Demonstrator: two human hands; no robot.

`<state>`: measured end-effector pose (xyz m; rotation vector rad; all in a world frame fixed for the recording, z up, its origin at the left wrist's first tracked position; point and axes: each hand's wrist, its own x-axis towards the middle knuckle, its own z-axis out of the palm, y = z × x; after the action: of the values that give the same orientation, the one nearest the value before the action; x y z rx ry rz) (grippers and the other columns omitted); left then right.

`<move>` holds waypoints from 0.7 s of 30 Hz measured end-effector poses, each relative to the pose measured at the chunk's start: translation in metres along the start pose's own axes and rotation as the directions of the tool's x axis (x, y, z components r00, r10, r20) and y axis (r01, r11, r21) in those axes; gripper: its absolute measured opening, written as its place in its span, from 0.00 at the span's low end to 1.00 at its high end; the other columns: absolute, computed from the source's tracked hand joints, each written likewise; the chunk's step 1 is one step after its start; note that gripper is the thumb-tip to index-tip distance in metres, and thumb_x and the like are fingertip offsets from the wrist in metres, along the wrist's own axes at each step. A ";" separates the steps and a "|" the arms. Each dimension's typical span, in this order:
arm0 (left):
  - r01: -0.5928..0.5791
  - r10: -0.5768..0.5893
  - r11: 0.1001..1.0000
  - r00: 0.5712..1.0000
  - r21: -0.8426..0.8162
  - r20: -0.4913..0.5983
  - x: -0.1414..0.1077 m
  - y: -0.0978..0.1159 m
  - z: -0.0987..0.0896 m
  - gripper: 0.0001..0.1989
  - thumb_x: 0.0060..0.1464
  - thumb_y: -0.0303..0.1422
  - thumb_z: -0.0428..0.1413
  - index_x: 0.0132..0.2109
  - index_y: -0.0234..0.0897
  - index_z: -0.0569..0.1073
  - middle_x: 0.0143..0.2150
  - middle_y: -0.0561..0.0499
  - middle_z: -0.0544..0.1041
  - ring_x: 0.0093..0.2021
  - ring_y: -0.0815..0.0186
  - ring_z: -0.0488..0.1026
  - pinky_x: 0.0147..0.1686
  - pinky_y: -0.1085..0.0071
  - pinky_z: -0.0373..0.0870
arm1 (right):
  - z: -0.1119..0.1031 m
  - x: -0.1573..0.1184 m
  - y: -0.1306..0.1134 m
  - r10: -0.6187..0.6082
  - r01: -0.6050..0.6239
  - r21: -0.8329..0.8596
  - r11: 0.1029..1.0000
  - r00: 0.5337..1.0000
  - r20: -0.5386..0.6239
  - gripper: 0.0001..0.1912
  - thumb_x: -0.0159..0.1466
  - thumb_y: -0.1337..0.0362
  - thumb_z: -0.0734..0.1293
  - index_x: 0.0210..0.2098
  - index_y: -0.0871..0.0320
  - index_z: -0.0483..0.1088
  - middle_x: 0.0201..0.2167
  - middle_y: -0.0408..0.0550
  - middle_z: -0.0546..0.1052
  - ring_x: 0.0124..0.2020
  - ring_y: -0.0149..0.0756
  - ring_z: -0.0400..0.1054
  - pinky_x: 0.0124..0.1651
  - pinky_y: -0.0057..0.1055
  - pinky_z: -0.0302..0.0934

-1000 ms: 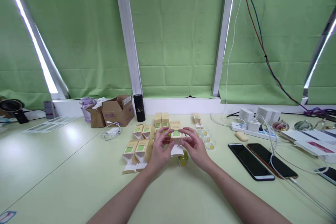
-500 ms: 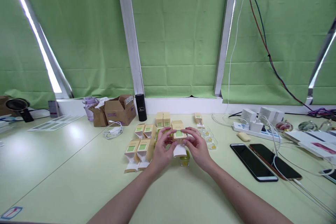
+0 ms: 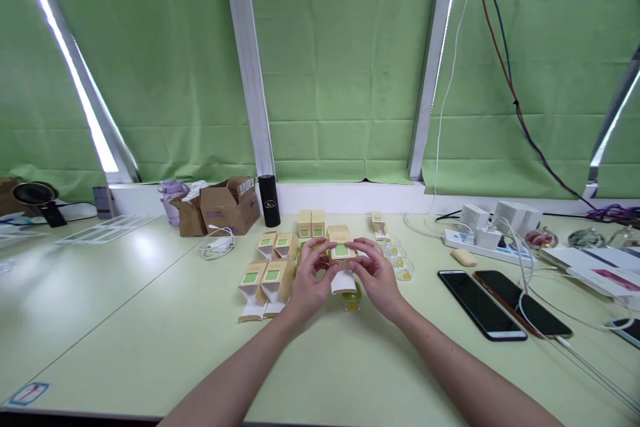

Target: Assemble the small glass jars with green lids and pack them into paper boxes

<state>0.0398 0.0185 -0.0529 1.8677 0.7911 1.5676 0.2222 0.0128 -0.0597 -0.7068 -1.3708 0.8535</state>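
Note:
A small kraft-coloured box (image 3: 342,257) with a green window is held between my two hands, its white flap hanging down towards me. My left hand (image 3: 313,280) grips its left side with fingers and thumb; my right hand (image 3: 377,278) grips the right side. Just below the flap sits a small clear container with green contents (image 3: 353,299). Left of my hands, several similar boxes (image 3: 275,280) stand with their flaps out. Two more boxes (image 3: 311,223) stand behind. A clear plastic tray (image 3: 400,261) with yellow spots lies right of my right hand.
At the back left are a brown carton (image 3: 230,205), a black tumbler (image 3: 269,201) and a coiled white cable (image 3: 217,243). A single box (image 3: 379,225) stands behind the tray. To the right lie a phone (image 3: 481,305), a second phone (image 3: 523,303) and a power strip (image 3: 490,249).
Both hands keep the same grip on the box, which stays nearly in place. The view has shifted slightly, and the near table edge now shows.

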 end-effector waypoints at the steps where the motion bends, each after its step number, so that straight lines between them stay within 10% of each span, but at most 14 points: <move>1: 0.004 -0.004 1.000 1.000 0.001 -0.001 0.000 0.001 0.000 0.18 0.65 0.40 0.63 0.60 0.46 0.78 0.65 0.42 0.64 0.45 0.63 0.77 0.52 0.57 0.81 | 0.000 0.000 0.000 -0.003 0.003 -0.002 1.000 1.000 -0.001 0.16 0.67 0.56 0.73 0.54 0.46 0.80 0.63 0.52 0.65 0.38 0.33 0.79 0.47 0.40 0.78; 11: 0.012 -0.002 0.998 0.989 -0.063 0.149 -0.001 -0.003 -0.006 0.29 0.66 0.51 0.59 0.69 0.48 0.72 0.69 0.39 0.59 0.60 0.50 0.73 0.61 0.51 0.75 | -0.003 0.002 -0.002 0.000 0.000 0.003 1.000 1.000 -0.020 0.18 0.66 0.54 0.75 0.55 0.47 0.80 0.61 0.51 0.65 0.38 0.32 0.78 0.46 0.37 0.77; 21: 0.027 -0.028 1.000 0.937 0.006 0.347 -0.003 0.000 -0.008 0.59 0.51 0.62 0.68 0.80 0.59 0.48 0.81 0.46 0.41 0.82 0.39 0.36 0.77 0.40 0.44 | -0.006 0.005 -0.005 -0.016 0.016 0.000 1.000 0.997 -0.073 0.19 0.64 0.53 0.76 0.54 0.45 0.81 0.61 0.50 0.67 0.38 0.34 0.79 0.47 0.39 0.78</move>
<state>0.0313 0.0170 -0.0535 2.0476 0.6533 1.1700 0.2283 0.0143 -0.0533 -0.7185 -1.3097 0.8078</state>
